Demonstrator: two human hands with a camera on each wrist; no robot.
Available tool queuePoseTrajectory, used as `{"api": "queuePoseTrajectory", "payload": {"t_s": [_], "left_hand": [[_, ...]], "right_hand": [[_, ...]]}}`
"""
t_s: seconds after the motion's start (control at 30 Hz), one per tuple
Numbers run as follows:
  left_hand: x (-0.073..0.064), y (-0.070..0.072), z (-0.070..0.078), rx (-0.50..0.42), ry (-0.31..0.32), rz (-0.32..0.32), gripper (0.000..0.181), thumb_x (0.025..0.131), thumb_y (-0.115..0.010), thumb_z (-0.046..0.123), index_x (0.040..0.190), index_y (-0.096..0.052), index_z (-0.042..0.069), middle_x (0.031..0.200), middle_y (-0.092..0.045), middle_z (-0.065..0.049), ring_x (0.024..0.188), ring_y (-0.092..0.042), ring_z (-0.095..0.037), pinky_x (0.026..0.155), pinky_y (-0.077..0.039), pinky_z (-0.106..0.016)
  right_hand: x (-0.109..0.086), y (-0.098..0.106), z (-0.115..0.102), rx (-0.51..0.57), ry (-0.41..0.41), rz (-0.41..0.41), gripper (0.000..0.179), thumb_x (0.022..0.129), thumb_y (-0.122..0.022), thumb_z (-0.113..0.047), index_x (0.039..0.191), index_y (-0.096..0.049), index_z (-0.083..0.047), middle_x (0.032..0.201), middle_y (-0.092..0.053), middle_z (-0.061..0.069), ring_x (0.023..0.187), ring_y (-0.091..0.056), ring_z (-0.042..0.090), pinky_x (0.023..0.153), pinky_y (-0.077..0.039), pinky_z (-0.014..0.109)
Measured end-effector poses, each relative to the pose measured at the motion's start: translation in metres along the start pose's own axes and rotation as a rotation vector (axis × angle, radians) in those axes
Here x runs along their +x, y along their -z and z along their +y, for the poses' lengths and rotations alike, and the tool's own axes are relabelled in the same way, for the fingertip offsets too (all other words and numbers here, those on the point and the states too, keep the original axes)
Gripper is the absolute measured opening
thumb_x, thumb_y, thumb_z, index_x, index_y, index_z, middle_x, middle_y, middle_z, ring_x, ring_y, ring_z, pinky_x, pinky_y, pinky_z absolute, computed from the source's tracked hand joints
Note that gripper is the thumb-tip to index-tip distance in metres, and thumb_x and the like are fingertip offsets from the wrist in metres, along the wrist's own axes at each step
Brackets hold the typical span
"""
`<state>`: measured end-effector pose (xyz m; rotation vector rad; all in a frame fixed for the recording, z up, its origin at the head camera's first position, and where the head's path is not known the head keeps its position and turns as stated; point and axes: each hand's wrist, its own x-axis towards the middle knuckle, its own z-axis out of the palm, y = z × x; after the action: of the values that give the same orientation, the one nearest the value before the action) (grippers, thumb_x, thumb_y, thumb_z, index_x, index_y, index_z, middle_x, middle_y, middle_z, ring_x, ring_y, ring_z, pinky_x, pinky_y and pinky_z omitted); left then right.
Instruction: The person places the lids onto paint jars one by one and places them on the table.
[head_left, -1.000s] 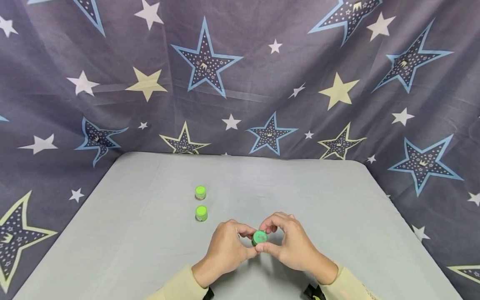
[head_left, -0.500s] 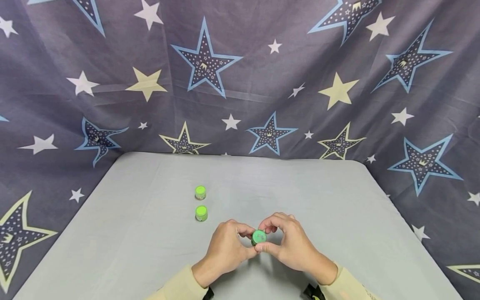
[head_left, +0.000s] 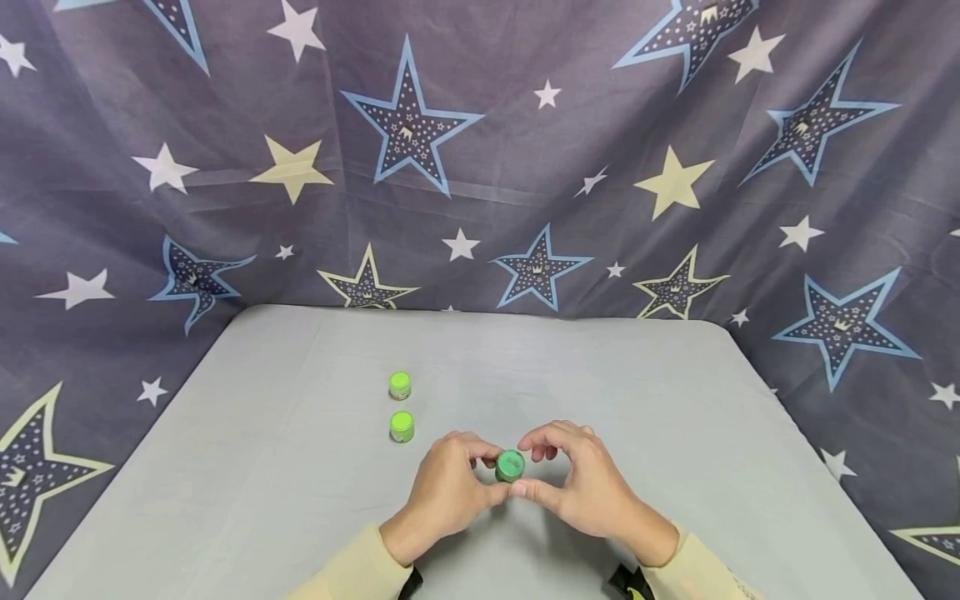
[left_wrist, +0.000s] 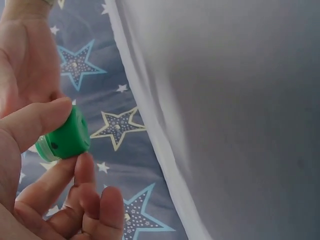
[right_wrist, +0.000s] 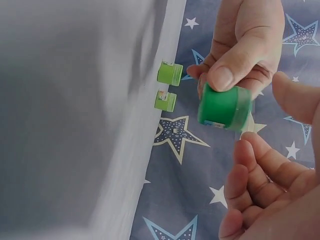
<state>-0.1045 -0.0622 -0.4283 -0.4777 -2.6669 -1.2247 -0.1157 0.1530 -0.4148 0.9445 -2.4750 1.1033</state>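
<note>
A small green jar (head_left: 511, 466) is raised above the table between both hands. My left hand (head_left: 450, 487) pinches it by its sides, thumb on one side and fingers on the other. The right wrist view shows the jar (right_wrist: 225, 107) as a green cylinder with a clear band at one end. My right hand (head_left: 588, 483) is curved around the jar's right side. Its thumb (right_wrist: 297, 100) and fingers stand apart, with a gap to the jar. The left wrist view also shows the jar (left_wrist: 67, 132) in the left hand's pinch.
Two lime-green jars, a nearer one (head_left: 402, 427) and a farther one (head_left: 400, 385), stand on the grey-covered table (head_left: 262, 467), left of the hands. A dark star-patterned cloth (head_left: 480, 167) hangs behind the table and along its sides.
Earlier both hands were on the green jar. Now the right fingers have parted from it, and the left hand has shifted it slightly left and away from the person.
</note>
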Motion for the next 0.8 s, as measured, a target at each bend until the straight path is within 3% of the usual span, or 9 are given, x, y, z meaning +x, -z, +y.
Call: {"api": "queuePoseTrajectory", "payload": {"t_s": [0.4,0.8], "left_hand": [[0.022,0.011,-0.018,0.131,0.098,-0.022,0.028,0.072,-0.095,0.019,0.095,-0.079,0.016,0.083,-0.066,0.009,0.076,-0.058,-0.008,0.066,-0.049,-0.028],[0.037,0.019,-0.029,0.233,0.141,-0.08,0.018,0.073,-0.091,0.009,0.081,-0.076,0.016,0.075,-0.068,0.007,0.07,-0.06,-0.011,0.06,-0.05,-0.032]], "right_hand": [[-0.003,0.005,0.005,-0.041,-0.036,0.008,0.039,0.075,-0.093,-0.03,0.105,-0.069,-0.03,0.088,-0.059,-0.021,0.082,-0.053,0.007,0.078,-0.038,0.031],[-0.007,0.009,0.012,-0.062,-0.054,0.003,0.037,0.076,-0.092,-0.034,0.104,-0.068,-0.031,0.089,-0.058,-0.022,0.083,-0.055,0.012,0.08,-0.038,0.032]]}}
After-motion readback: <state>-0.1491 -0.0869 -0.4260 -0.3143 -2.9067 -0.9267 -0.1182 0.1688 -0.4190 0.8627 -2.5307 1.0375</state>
